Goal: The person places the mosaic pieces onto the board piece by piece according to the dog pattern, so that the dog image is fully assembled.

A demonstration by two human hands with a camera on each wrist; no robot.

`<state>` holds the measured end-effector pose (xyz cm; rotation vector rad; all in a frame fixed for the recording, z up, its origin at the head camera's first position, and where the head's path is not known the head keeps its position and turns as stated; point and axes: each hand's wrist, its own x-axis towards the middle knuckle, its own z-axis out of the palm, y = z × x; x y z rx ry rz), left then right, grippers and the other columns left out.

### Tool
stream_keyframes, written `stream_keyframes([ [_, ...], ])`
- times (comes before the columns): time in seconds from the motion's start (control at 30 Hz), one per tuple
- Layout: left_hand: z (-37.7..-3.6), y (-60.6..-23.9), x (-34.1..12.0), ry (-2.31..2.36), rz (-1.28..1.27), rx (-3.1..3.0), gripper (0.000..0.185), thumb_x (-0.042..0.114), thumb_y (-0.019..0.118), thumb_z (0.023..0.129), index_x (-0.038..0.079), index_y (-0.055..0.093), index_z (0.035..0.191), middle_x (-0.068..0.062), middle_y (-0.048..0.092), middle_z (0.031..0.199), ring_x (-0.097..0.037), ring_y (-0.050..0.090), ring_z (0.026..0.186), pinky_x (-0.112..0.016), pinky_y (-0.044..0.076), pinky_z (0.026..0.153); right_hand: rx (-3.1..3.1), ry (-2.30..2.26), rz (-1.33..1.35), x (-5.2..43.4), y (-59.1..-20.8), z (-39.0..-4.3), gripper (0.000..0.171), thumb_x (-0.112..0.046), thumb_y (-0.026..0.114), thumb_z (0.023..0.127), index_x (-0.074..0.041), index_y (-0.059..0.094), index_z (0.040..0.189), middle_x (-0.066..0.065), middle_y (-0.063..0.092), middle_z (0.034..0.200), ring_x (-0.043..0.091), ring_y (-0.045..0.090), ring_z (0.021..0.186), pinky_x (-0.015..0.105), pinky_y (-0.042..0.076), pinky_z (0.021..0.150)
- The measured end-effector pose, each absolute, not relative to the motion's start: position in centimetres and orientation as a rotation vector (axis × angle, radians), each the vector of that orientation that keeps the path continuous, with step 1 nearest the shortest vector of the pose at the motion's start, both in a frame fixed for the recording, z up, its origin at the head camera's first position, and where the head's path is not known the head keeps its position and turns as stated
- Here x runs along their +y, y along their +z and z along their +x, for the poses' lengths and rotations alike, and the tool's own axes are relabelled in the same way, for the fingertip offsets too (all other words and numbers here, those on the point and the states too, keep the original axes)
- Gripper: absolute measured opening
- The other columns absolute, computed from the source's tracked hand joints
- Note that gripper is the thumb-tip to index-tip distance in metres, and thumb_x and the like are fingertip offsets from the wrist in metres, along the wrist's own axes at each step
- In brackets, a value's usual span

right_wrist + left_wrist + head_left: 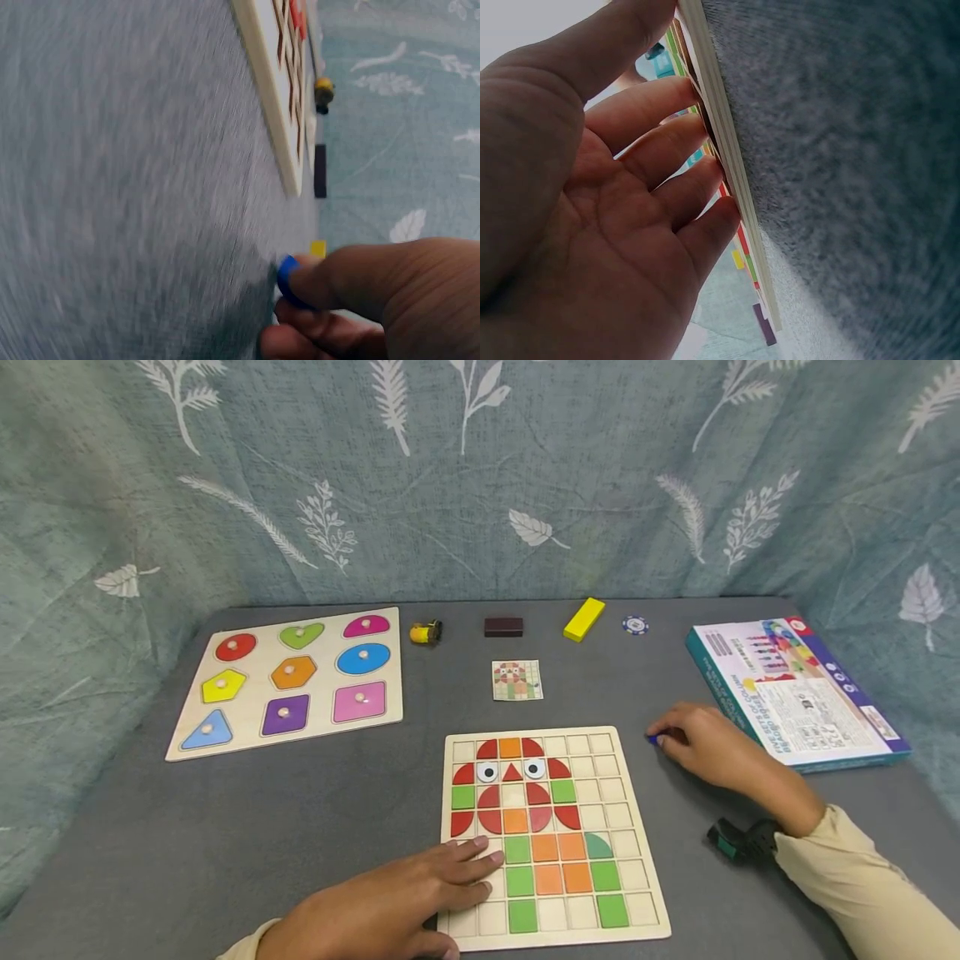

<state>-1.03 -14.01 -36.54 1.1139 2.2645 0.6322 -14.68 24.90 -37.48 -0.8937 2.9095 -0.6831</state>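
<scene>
A wooden grid board (633,814) lies in front of me with red, orange and green tiles making an owl-like figure. My left hand (405,897) lies flat on the board's lower left corner, fingers straight; the left wrist view shows the fingers (667,150) against the board's edge (727,165). My right hand (708,747) rests on the grey table to the right of the board and pinches a small blue piece (654,739), seen between its fingertips (337,281) as a blue piece (286,281) in the right wrist view.
A shape peg puzzle (288,681) lies at the left. A small pattern card (517,680) sits above the board. Along the back stand a yellow toy (425,632), a dark block (503,627), a yellow block (583,618) and a chip (634,625). A game box (795,693) lies right.
</scene>
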Motion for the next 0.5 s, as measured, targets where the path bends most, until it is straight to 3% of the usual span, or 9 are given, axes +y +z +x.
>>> stream_keyframes([
  [0.13, -1.0, -36.5, -14.1, 0.639, 1.116, 2.263, 0.060, 0.036, 0.069, 0.089, 0.021, 0.050, 0.143, 0.009, 0.032, 0.154, -0.022, 0.025, 0.143, -0.036, 0.045, 0.098, 2.791, -0.782, -1.024, 24.7, -37.8, -13.9, 0.013, 0.000, 0.070, 0.087, -0.010, 0.074, 0.094, -0.007, 0.062, 0.086, 0.007, 0.053, 0.075, 0.030, 0.045, 0.064],
  [0.5, -1.0, -36.4, -14.1, 0.626, 1.108, 2.266, 0.058, 0.035, 0.069, 0.090, 0.021, 0.050, 0.143, 0.009, 0.033, 0.154, -0.021, 0.026, 0.143, -0.037, 0.044, 0.098, 2.354, -1.040, -1.119, 23.1, -37.4, -11.7, 0.015, -0.006, 0.068, 0.091, -0.018, 0.074, 0.096, -0.009, 0.066, 0.095, 0.006, 0.056, 0.077, 0.023, 0.048, 0.065],
])
